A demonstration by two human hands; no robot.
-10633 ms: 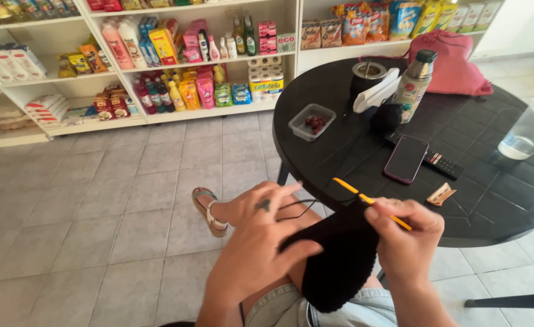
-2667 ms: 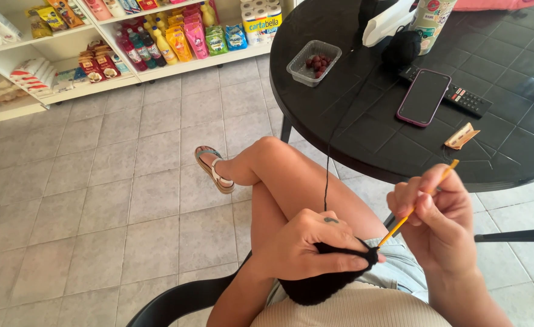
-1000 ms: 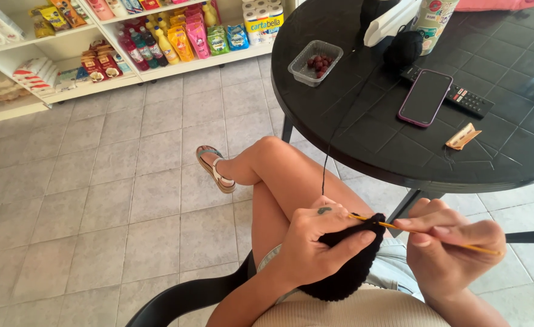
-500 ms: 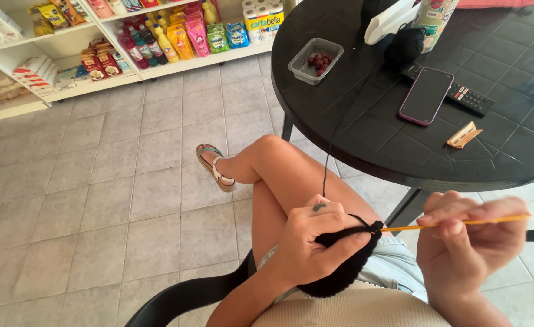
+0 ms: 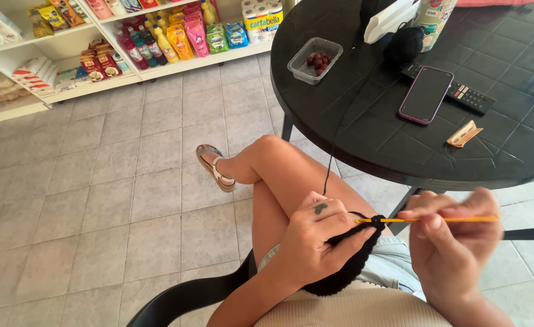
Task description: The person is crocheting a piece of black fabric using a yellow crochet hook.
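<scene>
My left hand (image 5: 315, 239) grips a black crocheted piece (image 5: 349, 266) over my lap, thumb and fingers pinching its upper edge. My right hand (image 5: 454, 248) holds a thin yellow crochet hook (image 5: 427, 220) level, its tip at the top of the black piece beside my left fingers. A black strand of yarn (image 5: 327, 169) runs up from the work to a black yarn ball (image 5: 404, 43) on the round black table (image 5: 364, 121).
On the table lie a phone in a purple case (image 5: 425, 94), a remote control (image 5: 470, 97), a small clear tub of dark fruit (image 5: 315, 59), a wrapper (image 5: 464, 134) and a patterned bottle (image 5: 431, 18). White shelves of packaged goods (image 5: 158, 42) line the far wall. My crossed leg ends in a sandal (image 5: 215, 168).
My right hand has shifted left and the hook tip has come back to the edge of the black piece. Earlier the hook was tilted upward; now it lies level.
</scene>
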